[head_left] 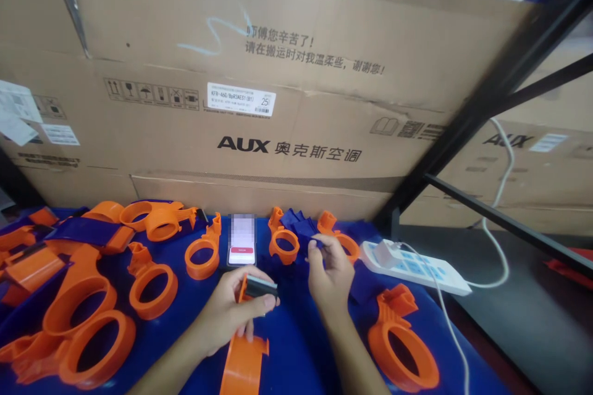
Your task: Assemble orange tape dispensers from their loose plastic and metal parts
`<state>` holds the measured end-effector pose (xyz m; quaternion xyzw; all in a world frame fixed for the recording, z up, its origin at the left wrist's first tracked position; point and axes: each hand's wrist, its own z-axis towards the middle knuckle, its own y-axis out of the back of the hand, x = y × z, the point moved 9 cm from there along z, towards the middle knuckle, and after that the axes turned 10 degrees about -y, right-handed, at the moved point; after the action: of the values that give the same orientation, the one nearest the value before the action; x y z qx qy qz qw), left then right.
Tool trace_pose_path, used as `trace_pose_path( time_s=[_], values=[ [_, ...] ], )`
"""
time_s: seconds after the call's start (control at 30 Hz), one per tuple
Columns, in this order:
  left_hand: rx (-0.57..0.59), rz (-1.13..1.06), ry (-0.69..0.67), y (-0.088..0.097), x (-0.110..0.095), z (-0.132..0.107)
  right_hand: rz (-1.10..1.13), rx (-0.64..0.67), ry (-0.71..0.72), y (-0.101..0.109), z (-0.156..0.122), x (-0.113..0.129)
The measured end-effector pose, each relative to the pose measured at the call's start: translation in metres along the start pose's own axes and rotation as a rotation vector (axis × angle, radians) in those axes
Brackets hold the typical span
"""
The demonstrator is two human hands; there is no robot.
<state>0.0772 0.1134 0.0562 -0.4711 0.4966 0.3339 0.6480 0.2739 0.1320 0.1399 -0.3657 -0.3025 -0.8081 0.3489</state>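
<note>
Steadying the orange dispenser over the counter, the left grip holds it near the head, thumb against the black toothed piece; fingertips are best set clear of those teeth. The right grip is pinched narrow beside the dark blue pieces; whether it holds one, I cannot tell. A firm left hold and light right pinch should serve well.
</note>
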Motion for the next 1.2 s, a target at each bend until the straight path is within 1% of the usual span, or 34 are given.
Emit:
trace_pose_path(
  time_s=[0.07, 0.13, 0.2, 0.27, 0.33, 0.43, 0.63, 0.7, 0.77, 0.83, 0.87, 0.9, 0.97, 1.07, 1.2],
  values=[
    [-0.068, -0.057, -0.03, 0.012, -0.008, 0.001, -0.018, 0.051, -0.081, -0.003, 0.011, -0.013],
    [-0.189, -0.149, -0.064, 0.03, -0.015, 0.003, -0.115, 0.195, -0.108, -0.013, 0.016, -0.021],
    [-0.294, -0.223, -0.066, 0.048, -0.017, 0.005, -0.291, 0.374, -0.111, -0.025, 0.015, -0.027],
    [-0.347, -0.256, -0.04, 0.059, -0.014, 0.007, -0.493, 0.504, -0.119, -0.031, 0.011, -0.033],
    [-0.355, -0.254, -0.016, 0.063, -0.011, 0.009, -0.639, 0.546, -0.139, -0.029, 0.01, -0.038],
    [-0.354, -0.228, -0.012, 0.063, -0.006, 0.011, -0.707, 0.542, -0.134, -0.023, 0.011, -0.04],
    [-0.351, -0.195, -0.023, 0.061, -0.002, 0.014, -0.646, 0.571, -0.082, -0.022, 0.01, -0.044],
    [-0.346, -0.185, -0.027, 0.061, -0.002, 0.015, -0.609, 0.549, -0.055, -0.023, 0.01, -0.039],
    [-0.34, -0.177, -0.027, 0.061, -0.003, 0.015, -0.518, 0.489, 0.025, -0.024, 0.008, -0.022],
    [-0.333, -0.164, -0.035, 0.06, -0.004, 0.015, -0.353, 0.436, 0.159, -0.028, -0.001, 0.004],
    [-0.323, -0.155, -0.041, 0.058, -0.005, 0.015, -0.254, 0.433, 0.233, -0.031, -0.008, 0.017],
    [-0.309, -0.146, -0.049, 0.055, -0.005, 0.015, -0.175, 0.461, 0.307, -0.038, -0.018, 0.029],
    [-0.275, -0.127, -0.056, 0.048, -0.005, 0.015, -0.115, 0.559, 0.42, -0.055, -0.041, 0.045],
    [-0.25, -0.112, -0.043, 0.039, -0.001, 0.013, -0.107, 0.624, 0.445, -0.072, -0.059, 0.049],
    [-0.25, -0.094, -0.006, 0.037, 0.005, 0.013, -0.089, 0.632, 0.389, -0.074, -0.058, 0.043]
  ],
)
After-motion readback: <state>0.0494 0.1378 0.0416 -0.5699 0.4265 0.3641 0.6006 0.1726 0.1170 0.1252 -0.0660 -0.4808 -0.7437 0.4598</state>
